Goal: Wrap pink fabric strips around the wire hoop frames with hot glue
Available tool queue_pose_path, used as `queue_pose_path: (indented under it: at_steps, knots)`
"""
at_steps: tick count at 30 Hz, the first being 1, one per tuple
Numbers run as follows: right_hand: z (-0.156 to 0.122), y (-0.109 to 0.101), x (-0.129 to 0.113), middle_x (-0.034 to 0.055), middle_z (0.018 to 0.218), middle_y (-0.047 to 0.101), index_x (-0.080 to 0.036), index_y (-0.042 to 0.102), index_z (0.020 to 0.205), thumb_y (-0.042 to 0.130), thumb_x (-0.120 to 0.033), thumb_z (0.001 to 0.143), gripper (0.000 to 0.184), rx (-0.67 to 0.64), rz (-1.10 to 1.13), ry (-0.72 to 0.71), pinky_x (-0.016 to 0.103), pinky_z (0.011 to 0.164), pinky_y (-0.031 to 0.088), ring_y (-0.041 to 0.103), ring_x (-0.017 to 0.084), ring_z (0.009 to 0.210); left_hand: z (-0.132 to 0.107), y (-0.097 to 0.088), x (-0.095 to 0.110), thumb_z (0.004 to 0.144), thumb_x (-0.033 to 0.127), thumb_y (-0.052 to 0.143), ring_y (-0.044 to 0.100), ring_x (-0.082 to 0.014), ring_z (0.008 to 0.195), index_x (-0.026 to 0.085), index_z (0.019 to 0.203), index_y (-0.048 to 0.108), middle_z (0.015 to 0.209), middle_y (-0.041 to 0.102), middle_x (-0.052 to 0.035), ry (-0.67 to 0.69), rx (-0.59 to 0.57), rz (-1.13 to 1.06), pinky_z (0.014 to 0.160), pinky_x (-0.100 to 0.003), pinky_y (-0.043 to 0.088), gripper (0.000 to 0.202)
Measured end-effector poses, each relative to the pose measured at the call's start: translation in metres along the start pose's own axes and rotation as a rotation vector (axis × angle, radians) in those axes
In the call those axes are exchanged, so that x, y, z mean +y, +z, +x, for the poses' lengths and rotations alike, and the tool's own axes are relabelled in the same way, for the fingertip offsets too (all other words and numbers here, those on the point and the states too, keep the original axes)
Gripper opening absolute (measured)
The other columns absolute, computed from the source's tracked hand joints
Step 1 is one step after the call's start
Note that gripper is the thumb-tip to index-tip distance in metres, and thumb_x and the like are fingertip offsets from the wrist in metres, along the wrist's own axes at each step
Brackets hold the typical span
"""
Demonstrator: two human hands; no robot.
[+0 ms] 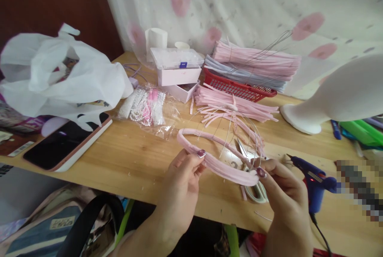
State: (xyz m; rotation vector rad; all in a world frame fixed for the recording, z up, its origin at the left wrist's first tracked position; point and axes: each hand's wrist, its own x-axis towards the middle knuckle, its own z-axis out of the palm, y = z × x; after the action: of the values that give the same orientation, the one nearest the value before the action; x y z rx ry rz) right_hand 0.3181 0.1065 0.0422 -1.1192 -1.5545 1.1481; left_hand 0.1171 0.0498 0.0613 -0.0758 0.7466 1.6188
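Note:
Both my hands hold a curved pink fabric-covered headband [215,161] just above the wooden table [125,157]. My left hand [182,181] pinches the band near its middle, thumb on top. My right hand [281,193] grips the band's right end, thumb pressed on it. Thin wires and scissors [243,151] lie just behind the band. A blue glue gun [311,177] rests to the right of my right hand.
Loose pink strips [233,105] lie mid-table, with a red basket [239,87] of pink and grey strips behind. A white storage box [178,69], a bag of beads [146,107], a tablet [66,141], a white plastic bag [60,73] and a white foam head stand [335,97] surround them.

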Motion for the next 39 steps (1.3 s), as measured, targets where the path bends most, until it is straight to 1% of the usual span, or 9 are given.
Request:
queue_pose_path:
  at_steps: [6, 10, 13, 18, 22, 26, 29, 33, 39]
  knots:
    - [-0.003, -0.002, 0.001, 0.0011, 0.068, 0.058, -0.020, 0.069, 0.075, 0.075, -0.036, 0.087, 0.021, 0.019, -0.043, -0.015, 0.024, 0.051, 0.038, 0.053, 0.014, 0.060, -0.001, 0.000, -0.002, 0.068, 0.022, 0.080, 0.051, -0.0147, 0.082, 0.019, 0.070, 0.064, 0.077, 0.059, 0.0014, -0.061, 0.075, -0.022, 0.079, -0.029, 0.039, 0.016]
    - [-0.004, -0.003, 0.001, 0.0020, 0.070, 0.059, -0.020, 0.068, 0.074, 0.074, -0.037, 0.089, 0.023, 0.016, -0.052, -0.043, 0.025, 0.056, 0.040, 0.053, 0.015, 0.064, 0.000, 0.000, 0.000, 0.070, 0.023, 0.081, 0.051, -0.0150, 0.082, 0.019, 0.076, 0.067, 0.081, 0.062, 0.0001, -0.058, 0.037, 0.009, 0.079, -0.029, 0.038, 0.015]
    - [-0.002, -0.002, 0.002, 0.0021, 0.069, 0.060, -0.020, 0.068, 0.072, 0.075, -0.038, 0.087, 0.025, 0.034, -0.064, -0.070, 0.025, 0.057, 0.041, 0.053, 0.015, 0.064, 0.000, 0.001, 0.003, 0.070, 0.029, 0.083, 0.053, -0.0151, 0.081, 0.019, 0.074, 0.066, 0.080, 0.064, -0.0003, -0.059, 0.034, 0.009, 0.078, -0.029, 0.040, 0.020]
    - [-0.002, 0.001, 0.001, 0.0010, 0.066, 0.058, -0.020, 0.067, 0.072, 0.075, -0.040, 0.087, 0.026, 0.033, -0.021, -0.048, 0.024, 0.052, 0.038, 0.050, 0.014, 0.059, -0.002, -0.001, 0.005, 0.061, 0.030, 0.087, 0.057, -0.0150, 0.077, 0.019, 0.072, 0.066, 0.078, 0.067, 0.0002, -0.076, 0.106, -0.055, 0.078, -0.030, 0.043, 0.026]
    - [-0.003, 0.001, 0.001, 0.0011, 0.066, 0.058, -0.021, 0.068, 0.074, 0.075, -0.038, 0.088, 0.023, 0.013, 0.020, -0.023, 0.023, 0.050, 0.040, 0.052, 0.013, 0.058, -0.001, -0.006, 0.004, 0.060, 0.029, 0.087, 0.057, -0.0145, 0.076, 0.019, 0.071, 0.066, 0.076, 0.067, 0.0005, -0.067, 0.133, -0.065, 0.078, -0.030, 0.043, 0.025]
    - [-0.005, 0.002, 0.001, 0.0020, 0.068, 0.059, -0.021, 0.069, 0.074, 0.077, -0.039, 0.086, 0.023, 0.034, 0.024, 0.014, 0.023, 0.050, 0.042, 0.054, 0.014, 0.060, 0.001, -0.009, 0.001, 0.064, 0.027, 0.083, 0.056, -0.0145, 0.074, 0.018, 0.070, 0.066, 0.074, 0.064, 0.0002, -0.024, 0.110, -0.070, 0.077, -0.030, 0.044, 0.020]
    - [-0.008, 0.006, -0.005, 0.0013, 0.068, 0.058, -0.023, 0.068, 0.074, 0.078, -0.041, 0.084, 0.023, 0.064, 0.061, 0.064, 0.025, 0.049, 0.039, 0.050, 0.013, 0.056, 0.002, -0.010, 0.000, 0.066, 0.027, 0.083, 0.053, -0.0140, 0.072, 0.018, 0.071, 0.066, 0.073, 0.062, 0.0004, 0.033, 0.101, -0.051, 0.076, -0.029, 0.045, 0.019]
    - [-0.012, 0.011, -0.012, -0.0002, 0.064, 0.053, -0.026, 0.068, 0.078, 0.080, -0.043, 0.083, 0.021, 0.091, 0.082, 0.158, 0.027, 0.047, 0.035, 0.045, 0.013, 0.051, 0.003, -0.010, 0.000, 0.066, 0.028, 0.083, 0.051, -0.0136, 0.071, 0.018, 0.069, 0.066, 0.074, 0.061, -0.0002, 0.038, 0.082, -0.024, 0.074, -0.028, 0.045, 0.020]
    - [-0.013, 0.011, -0.011, 0.0044, 0.074, 0.060, -0.024, 0.067, 0.078, 0.079, -0.043, 0.084, 0.023, 0.102, 0.009, 0.105, 0.028, 0.046, 0.039, 0.048, 0.016, 0.055, 0.005, -0.012, -0.001, 0.069, 0.028, 0.082, 0.050, -0.0150, 0.075, 0.018, 0.064, 0.062, 0.072, 0.056, 0.0000, 0.051, 0.016, -0.011, 0.076, -0.029, 0.045, 0.022]
